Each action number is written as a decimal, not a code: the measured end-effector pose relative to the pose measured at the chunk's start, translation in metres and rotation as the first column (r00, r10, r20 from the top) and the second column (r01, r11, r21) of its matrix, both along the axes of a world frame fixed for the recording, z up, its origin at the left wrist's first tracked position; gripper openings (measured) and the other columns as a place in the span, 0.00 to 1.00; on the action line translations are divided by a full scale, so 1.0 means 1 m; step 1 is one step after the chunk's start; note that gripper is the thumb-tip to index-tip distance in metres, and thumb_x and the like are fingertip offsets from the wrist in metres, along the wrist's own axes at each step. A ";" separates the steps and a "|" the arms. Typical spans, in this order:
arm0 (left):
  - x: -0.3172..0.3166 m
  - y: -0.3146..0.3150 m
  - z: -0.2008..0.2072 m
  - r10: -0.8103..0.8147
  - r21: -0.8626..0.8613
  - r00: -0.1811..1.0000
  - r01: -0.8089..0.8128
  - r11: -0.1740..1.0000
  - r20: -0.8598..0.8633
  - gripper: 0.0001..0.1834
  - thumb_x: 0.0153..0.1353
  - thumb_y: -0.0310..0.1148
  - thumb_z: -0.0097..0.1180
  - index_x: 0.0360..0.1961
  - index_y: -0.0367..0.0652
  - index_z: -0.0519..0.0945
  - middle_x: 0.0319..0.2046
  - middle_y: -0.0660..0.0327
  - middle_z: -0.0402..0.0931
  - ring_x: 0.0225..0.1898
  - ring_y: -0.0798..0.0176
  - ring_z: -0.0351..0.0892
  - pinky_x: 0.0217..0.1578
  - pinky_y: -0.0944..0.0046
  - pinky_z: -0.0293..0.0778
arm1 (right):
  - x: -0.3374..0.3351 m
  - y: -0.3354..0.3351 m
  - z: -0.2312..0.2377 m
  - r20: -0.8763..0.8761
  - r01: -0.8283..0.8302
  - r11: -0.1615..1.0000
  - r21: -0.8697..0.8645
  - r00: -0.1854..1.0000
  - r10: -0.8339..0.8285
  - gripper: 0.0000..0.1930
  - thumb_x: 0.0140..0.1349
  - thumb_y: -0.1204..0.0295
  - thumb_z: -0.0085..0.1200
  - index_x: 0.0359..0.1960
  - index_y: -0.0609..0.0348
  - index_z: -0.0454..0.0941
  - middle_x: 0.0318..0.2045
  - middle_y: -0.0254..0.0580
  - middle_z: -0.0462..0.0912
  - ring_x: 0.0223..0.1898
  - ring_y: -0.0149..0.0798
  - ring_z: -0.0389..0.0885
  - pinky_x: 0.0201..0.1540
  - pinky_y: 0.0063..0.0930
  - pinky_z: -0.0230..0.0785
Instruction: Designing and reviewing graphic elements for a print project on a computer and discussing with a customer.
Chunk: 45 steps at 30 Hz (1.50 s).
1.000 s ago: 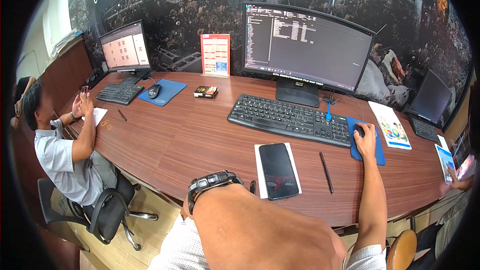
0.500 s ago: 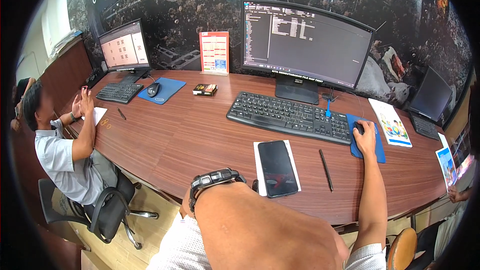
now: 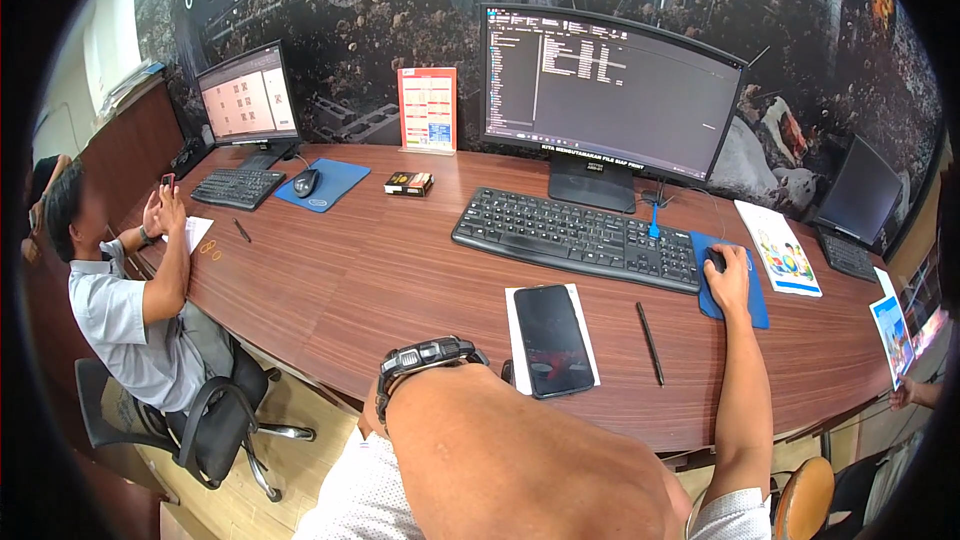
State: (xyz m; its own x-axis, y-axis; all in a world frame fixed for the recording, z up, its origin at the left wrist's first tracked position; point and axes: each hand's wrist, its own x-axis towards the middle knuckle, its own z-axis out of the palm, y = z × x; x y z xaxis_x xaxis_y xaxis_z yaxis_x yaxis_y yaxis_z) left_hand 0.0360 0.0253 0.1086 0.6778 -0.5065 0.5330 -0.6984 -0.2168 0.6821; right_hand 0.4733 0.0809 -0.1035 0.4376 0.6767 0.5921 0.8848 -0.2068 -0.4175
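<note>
At the right, my right hand is closed over a black computer mouse, which rests on a blue mouse pad. The back of my left hand looms large at the bottom, close to the camera, with its fingers hidden. A black digital watch is around that wrist. Just beyond lies a dark-screened smartphone on a white sheet or box. A black pen lies between the phone and my right arm. Farther back stand a wide black keyboard and a curved monitor showing a dark file list.
At the left, a seated person holds a small object beside a second monitor. A small box and a red-bordered sign stand are at the back. White printed booklets lie right; another person's hand holds a print.
The view has shifted very slightly. On the monitor, the highlighted row now appears lower in the list. My right hand stays on the mouse.
</note>
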 end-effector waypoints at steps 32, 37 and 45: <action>0.005 0.000 -0.022 -0.055 -0.073 0.998 0.057 0.996 0.039 0.24 0.58 0.44 0.58 0.33 0.26 0.74 0.30 0.41 0.75 0.35 0.40 0.76 0.40 0.49 0.72 | 0.001 0.002 -0.001 0.005 -0.031 0.999 0.027 1.000 0.031 0.17 0.53 0.69 0.59 0.45 0.58 0.80 0.46 0.50 0.75 0.51 0.53 0.75 0.54 0.42 0.68; 0.006 -0.002 -0.028 -0.059 -0.086 0.997 0.063 0.994 0.044 0.24 0.59 0.44 0.57 0.33 0.25 0.73 0.30 0.40 0.74 0.35 0.39 0.76 0.41 0.48 0.71 | 0.002 0.002 -0.002 0.013 -0.047 0.998 0.030 0.999 0.046 0.17 0.53 0.69 0.59 0.46 0.57 0.80 0.46 0.50 0.74 0.51 0.53 0.75 0.54 0.42 0.69; 0.003 0.002 -0.041 -0.030 -0.116 0.999 0.034 0.993 0.040 0.25 0.60 0.44 0.56 0.33 0.24 0.72 0.30 0.38 0.74 0.35 0.37 0.76 0.41 0.47 0.71 | 0.004 0.003 -0.003 0.019 -0.053 0.998 0.023 0.998 0.052 0.17 0.54 0.70 0.58 0.46 0.60 0.79 0.45 0.50 0.74 0.50 0.53 0.75 0.55 0.41 0.68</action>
State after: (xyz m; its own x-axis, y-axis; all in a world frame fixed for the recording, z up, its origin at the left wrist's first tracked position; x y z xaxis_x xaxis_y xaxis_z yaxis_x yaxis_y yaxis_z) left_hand 0.0394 0.0275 0.0674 0.6406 -0.4602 0.6148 -0.7294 -0.1142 0.6745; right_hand 0.4772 0.0838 -0.1066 0.3904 0.6846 0.6155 0.9019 -0.1502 -0.4050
